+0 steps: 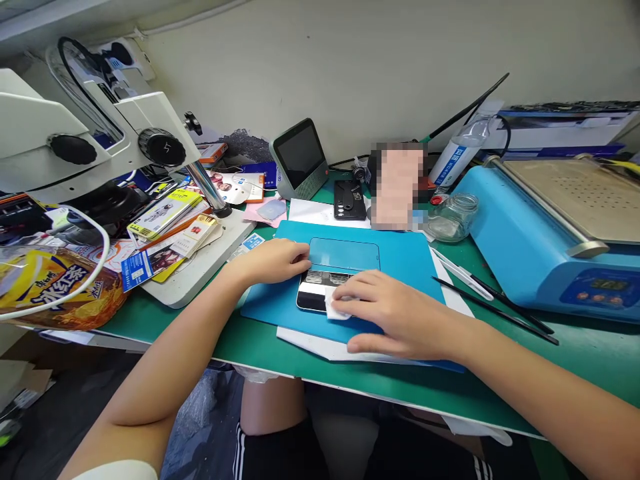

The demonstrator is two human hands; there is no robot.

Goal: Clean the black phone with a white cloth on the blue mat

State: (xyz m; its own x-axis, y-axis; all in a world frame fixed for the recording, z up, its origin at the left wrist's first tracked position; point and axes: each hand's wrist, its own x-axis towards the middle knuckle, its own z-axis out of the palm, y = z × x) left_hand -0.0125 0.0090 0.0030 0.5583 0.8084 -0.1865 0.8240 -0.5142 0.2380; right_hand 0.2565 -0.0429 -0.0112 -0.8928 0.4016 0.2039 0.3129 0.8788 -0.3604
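A phone lies screen up on a blue mat, with reflections across its glass. My left hand is curled at the phone's upper left corner, its fingertips against the edge. Under the fingers of my right hand is a folded white wipe, pressed onto the phone's screen; the hand covers the phone's right part. Just beyond the phone, a clear screen protector with a dark border lies flat on the mat.
Black tweezers lie right of the mat, near a blue heating machine. A glass jar, a bottle and a black phone stand or lie behind. A microscope and a drink jug occupy the left.
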